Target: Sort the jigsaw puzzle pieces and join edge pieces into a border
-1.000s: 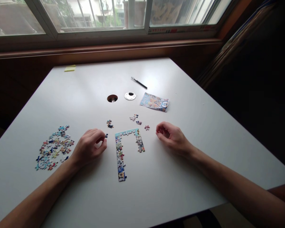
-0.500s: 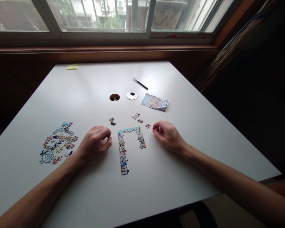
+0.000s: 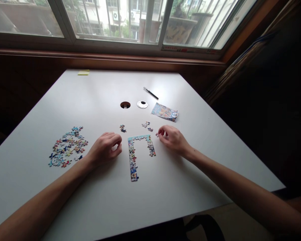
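Note:
My left hand (image 3: 105, 147) rests on the table with its fingers curled in and nothing visible in them. It lies between a pile of loose jigsaw pieces (image 3: 69, 147) and a partly joined jigsaw border (image 3: 132, 157). That border forms a top edge, a long left side and a shorter right side. At its upper right corner, my right hand (image 3: 172, 140) pinches a small pinkish puzzle piece (image 3: 157, 134), partly hidden by the fingertips. Several loose pieces (image 3: 145, 124) lie just above the border, with a small group of pieces (image 3: 122, 128) to their left.
A creased picture sheet (image 3: 165, 111) lies beyond my right hand, with a black pen (image 3: 151, 93) behind it. A round cable hole (image 3: 125, 105) and its metal cover (image 3: 142, 104) are mid-table. Yellow sticky notes (image 3: 83, 72) sit at the far edge, below the window.
My right hand has shifted slightly left and its fingertips have closed on the pinkish piece. The left hand keeps its curled pose. The whole view has tilted a little.

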